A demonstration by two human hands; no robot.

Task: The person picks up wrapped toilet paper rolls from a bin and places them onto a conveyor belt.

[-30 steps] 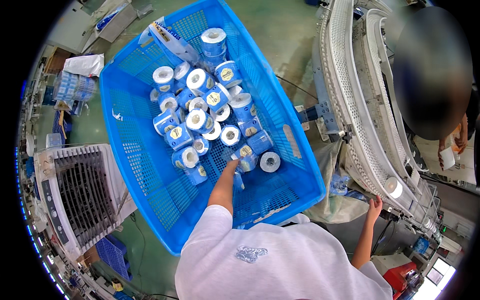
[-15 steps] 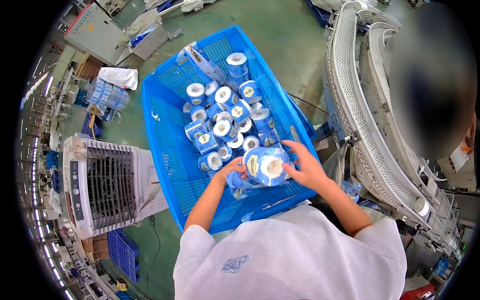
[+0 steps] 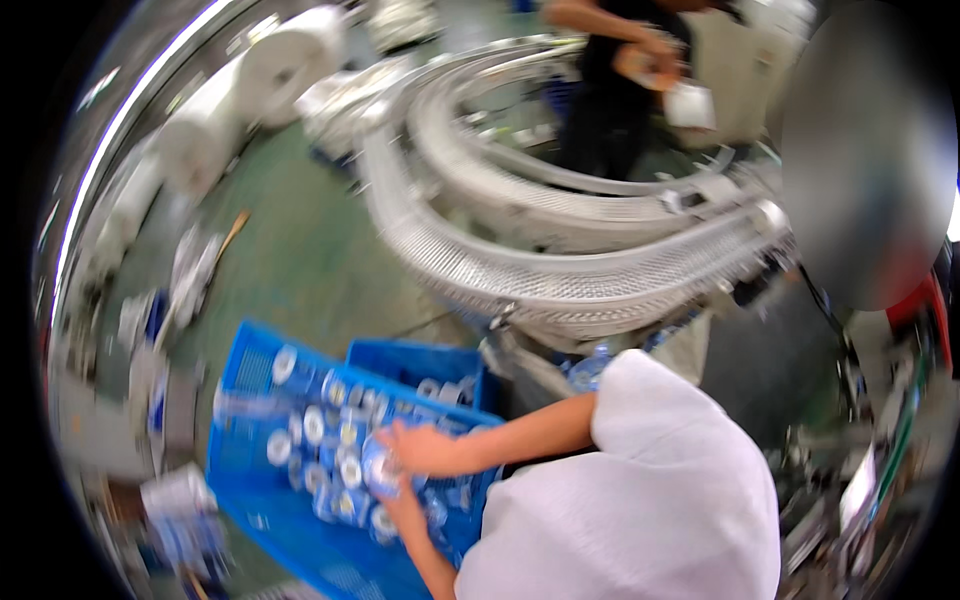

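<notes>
My right hand [image 3: 428, 450] comes in from the right with bent fingers against a blue-and-white wrapped toilet paper roll [image 3: 379, 468]. From below, my left hand [image 3: 402, 502] supports the same roll, its fingers partly hidden. Both hands are over the near right part of a large blue crate [image 3: 262, 520] with mesh walls. Under and beyond them, several similar wrapped rolls [image 3: 314, 425] lie jumbled in the crate, some on end and some on their sides. Motion blur softens the picture.
A smaller blue crate [image 3: 405, 358] with rolls stands behind the large one. Beyond curves a white conveyor [image 3: 560, 280]. A person in black [image 3: 610, 110] stands behind it, a white object near their hand. Big white rolls [image 3: 200, 150] stand far left; a wrapped pack [image 3: 190, 530] sits lower left.
The view has swung to the right, so the crate now sits lower left and the conveyor and another person show ahead. Both hands stay on the wrapped roll above the crate.
</notes>
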